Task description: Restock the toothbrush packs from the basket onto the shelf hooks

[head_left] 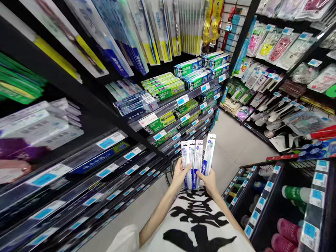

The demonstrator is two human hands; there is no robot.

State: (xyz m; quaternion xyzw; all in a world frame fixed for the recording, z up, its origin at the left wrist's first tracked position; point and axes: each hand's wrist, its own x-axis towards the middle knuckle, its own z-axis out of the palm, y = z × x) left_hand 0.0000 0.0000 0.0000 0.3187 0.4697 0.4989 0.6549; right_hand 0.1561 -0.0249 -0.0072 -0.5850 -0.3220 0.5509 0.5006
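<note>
Several packaged toothbrushes stand upright in my two hands, in front of my white shirt with black lettering. My left hand is closed around the left packs, its thumb across their front. On the other side my right hand grips the rightmost pack, which tilts to the right and sticks up above the others. The packs are white and clear with dark blue lower parts. My fingers behind them are hidden.
Shelves on the left carry Darlie toothpaste boxes, with hanging toothbrush packs above. Tiled floor runs between the racks. At the lower right, a low shelf holds pink slippers. Bagged goods hang at the upper right.
</note>
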